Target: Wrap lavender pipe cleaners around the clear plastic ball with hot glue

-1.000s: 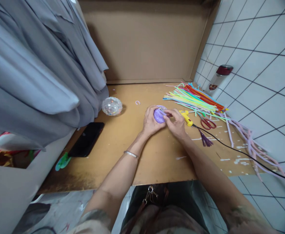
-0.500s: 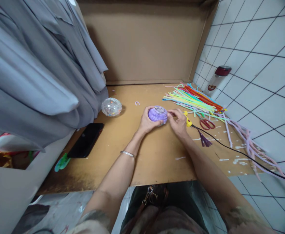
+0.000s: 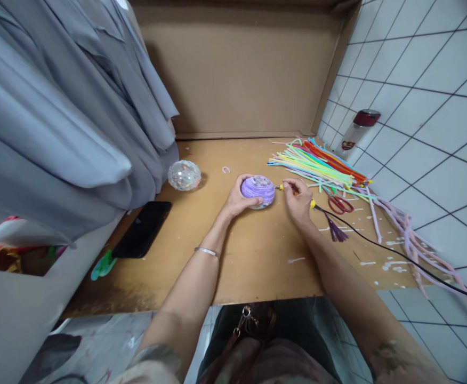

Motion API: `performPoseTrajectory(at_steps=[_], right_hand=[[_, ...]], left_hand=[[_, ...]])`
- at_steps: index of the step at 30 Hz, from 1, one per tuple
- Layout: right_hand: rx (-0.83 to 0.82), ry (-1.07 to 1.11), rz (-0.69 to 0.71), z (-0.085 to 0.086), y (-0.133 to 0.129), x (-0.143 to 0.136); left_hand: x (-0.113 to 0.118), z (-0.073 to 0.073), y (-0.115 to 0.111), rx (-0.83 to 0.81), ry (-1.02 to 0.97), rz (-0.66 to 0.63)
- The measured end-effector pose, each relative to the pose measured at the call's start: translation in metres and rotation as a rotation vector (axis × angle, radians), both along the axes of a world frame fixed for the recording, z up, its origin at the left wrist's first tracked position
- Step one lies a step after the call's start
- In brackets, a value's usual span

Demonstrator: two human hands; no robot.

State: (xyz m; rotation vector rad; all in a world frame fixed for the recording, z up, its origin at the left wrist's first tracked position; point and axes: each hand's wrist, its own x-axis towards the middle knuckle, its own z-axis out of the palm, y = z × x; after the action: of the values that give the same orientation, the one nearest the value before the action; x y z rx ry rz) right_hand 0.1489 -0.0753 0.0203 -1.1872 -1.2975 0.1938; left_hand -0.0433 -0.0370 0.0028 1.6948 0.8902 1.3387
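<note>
My left hand [image 3: 239, 198] is wrapped round the left side of a ball [image 3: 258, 191] coiled with purple pipe cleaner, which has a clear top. My right hand [image 3: 297, 200] is closed on a yellow pen-shaped soldering iron [image 3: 312, 204] with a black cord. Its metal tip points left at the ball's right side; whether it touches cannot be made out. Most of the handle is hidden by my fingers. A clear faceted ball [image 3: 184, 175] rests to the left, and a small pale curved piece [image 3: 226, 169] lies behind my left hand.
Colourful pipe cleaners [image 3: 317, 162] are heaped at the back right, near red-handled scissors [image 3: 340, 204] and a purple tassel [image 3: 336, 230]. The black cord [image 3: 377, 238] runs off right. A phone [image 3: 141, 229] lies left beside a grey curtain [image 3: 77, 106]. A bottle [image 3: 355, 133] stands by the tiles.
My right hand has left the ball's edge and picked up the soldering iron from the table, bringing its tip to the ball. My left hand still holds the ball, slightly further left.
</note>
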Motion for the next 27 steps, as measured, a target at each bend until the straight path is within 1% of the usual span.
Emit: performPoseTrajectory(at_steps=[2,3,5,7,10,12,14,16,18,24,25,27], right_hand=[[0.009,-0.024,-0.019,0.002,0.0,0.002],[0.01,-0.026,-0.049,0.002,0.001,0.005],[-0.009,-0.052,-0.152,0.0,0.004,0.014],[-0.065,-0.155,-0.277,-0.004,0.008,0.024],[-0.222,-0.409,-0.425,-0.011,0.009,0.035],[-0.38,-0.556,-0.47,-0.013,0.008,0.038],[-0.518,-0.638,-0.476,-0.014,0.007,0.039],[-0.584,-0.658,-0.46,-0.013,0.007,0.039],[-0.607,-0.646,-0.456,-0.011,0.008,0.04],[-0.749,-0.596,-0.528,-0.005,0.015,0.044],[-0.758,-0.575,-0.537,-0.004,0.015,0.045],[-0.718,-0.524,-0.545,-0.003,0.015,0.045]], left_hand=[[-0.001,0.0,0.001,-0.004,0.0,-0.008],[-0.002,0.0,0.001,-0.012,-0.006,-0.004],[-0.005,-0.001,0.004,-0.032,-0.028,0.026],[-0.008,-0.002,0.007,-0.042,-0.058,0.08],[-0.01,-0.004,0.009,-0.033,-0.093,0.144],[-0.009,-0.004,0.009,-0.035,-0.093,0.145],[-0.006,-0.004,0.007,-0.043,-0.078,0.123],[-0.002,-0.004,0.004,-0.036,-0.059,0.098],[0.001,-0.003,0.002,-0.041,-0.051,0.084],[0.003,-0.006,0.004,-0.012,-0.013,0.051],[0.002,-0.007,0.005,-0.006,-0.007,0.044],[0.002,-0.008,0.007,0.001,0.0,0.039]])
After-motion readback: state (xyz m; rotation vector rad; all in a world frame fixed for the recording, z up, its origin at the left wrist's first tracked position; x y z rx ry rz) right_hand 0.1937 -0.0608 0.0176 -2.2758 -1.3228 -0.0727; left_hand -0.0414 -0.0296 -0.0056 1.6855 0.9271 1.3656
